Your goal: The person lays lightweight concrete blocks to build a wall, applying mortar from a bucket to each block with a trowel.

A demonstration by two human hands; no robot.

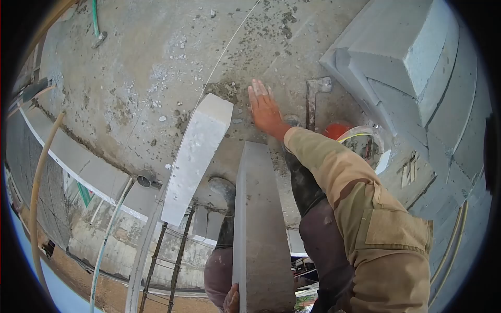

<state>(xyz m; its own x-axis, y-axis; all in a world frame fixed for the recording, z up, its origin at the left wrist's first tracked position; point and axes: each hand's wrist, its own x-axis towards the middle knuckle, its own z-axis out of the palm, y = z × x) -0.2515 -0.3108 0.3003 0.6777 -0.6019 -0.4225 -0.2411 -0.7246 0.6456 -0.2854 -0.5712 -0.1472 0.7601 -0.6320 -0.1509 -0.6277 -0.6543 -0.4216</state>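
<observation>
A long grey lightweight concrete block stands between my legs, its upper end pointing away from me. At its lower left edge my left hand grips the side; only part of that hand shows. My right hand is stretched out past the block's far end, fingers extended and nothing in them, over the concrete floor. Just left of it sits a second, whiter block along a taut string. A hammer lies on the floor to the right of my right hand.
A bucket with a pale rim stands right of my forearm, near an orange-red container. Large stacked blocks fill the right side. Steel reinforcing bars rise at lower left, beside a low block edge and a green hose.
</observation>
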